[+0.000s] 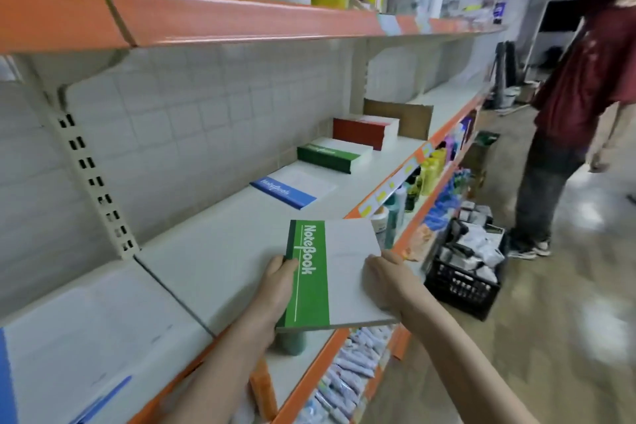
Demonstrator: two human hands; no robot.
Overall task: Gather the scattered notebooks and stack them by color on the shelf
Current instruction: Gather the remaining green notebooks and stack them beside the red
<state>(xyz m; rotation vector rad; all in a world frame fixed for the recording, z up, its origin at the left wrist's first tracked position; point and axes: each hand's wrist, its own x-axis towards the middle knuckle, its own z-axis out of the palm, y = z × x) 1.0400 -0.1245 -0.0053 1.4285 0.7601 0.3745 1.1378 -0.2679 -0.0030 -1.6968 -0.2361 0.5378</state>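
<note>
You've got a green notebook (335, 274) in both hands, held flat over the front edge of the white shelf (213, 251). Your left hand (277, 280) grips the green spine side, thumb on the cover and fingers tucked under. Your right hand (387, 277) is clamped on the white right edge, fingers lying over the cover. So both hands are closed on the same book, and it's not touching the shelf as far as you can tell.

Further along the shelf there's a blue notebook (292, 188) lying flat, then a green stack (332, 155) just past it, then a red stack (366, 131) beyond that, with a piece of cardboard (409, 117) standing behind the red one. All three sit apart from each other in a row.

Down at your near left, another blue notebook (69, 361) lies flat on the shelf, partly cut off by the frame edge.

On the floor to the right sits a black crate (463, 282) full of packets, and a person (581, 89) in a dark red shirt stands past it.
</note>
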